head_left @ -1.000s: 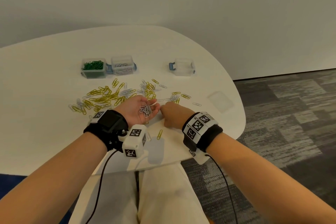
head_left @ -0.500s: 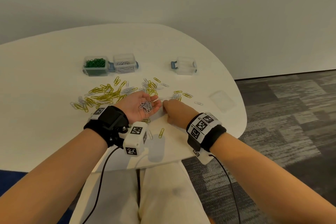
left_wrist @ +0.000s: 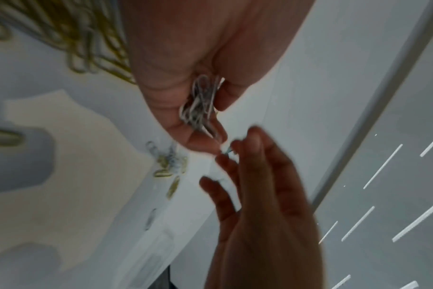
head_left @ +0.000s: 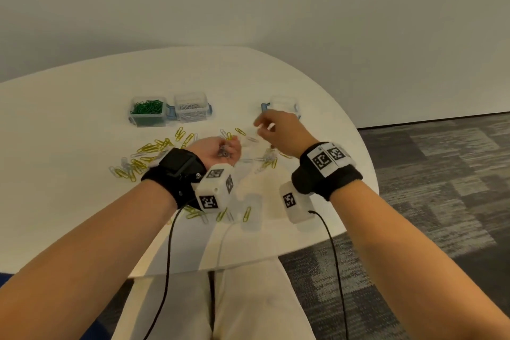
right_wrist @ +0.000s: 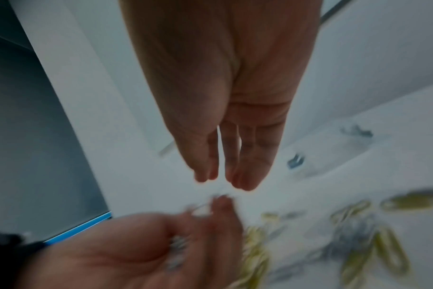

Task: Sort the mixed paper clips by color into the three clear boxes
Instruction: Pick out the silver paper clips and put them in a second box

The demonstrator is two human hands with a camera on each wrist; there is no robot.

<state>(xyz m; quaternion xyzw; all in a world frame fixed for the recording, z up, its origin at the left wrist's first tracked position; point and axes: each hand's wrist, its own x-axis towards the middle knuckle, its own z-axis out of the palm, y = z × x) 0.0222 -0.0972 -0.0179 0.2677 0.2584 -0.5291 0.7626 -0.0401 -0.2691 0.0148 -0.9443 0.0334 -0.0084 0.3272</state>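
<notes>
My left hand is held palm up just above the table, fingers curled round a small bunch of silver paper clips. My right hand hovers higher and farther out, its fingers straight and loose; I see no clip in them, though the views are blurred. At the back stand three clear boxes: one with green clips, one with silver clips, and a third partly hidden behind my right hand. Loose yellow clips and silver clips lie mixed on the table.
The white rounded table ends close to my right wrist, with grey carpet beyond. A few more clips lie near the front edge under my wrists. Camera cables hang from both wrists over my lap.
My right hand has lifted off the table beside my left palm and moved up and away toward the third box. My left hand has curled tighter round its silver clips.
</notes>
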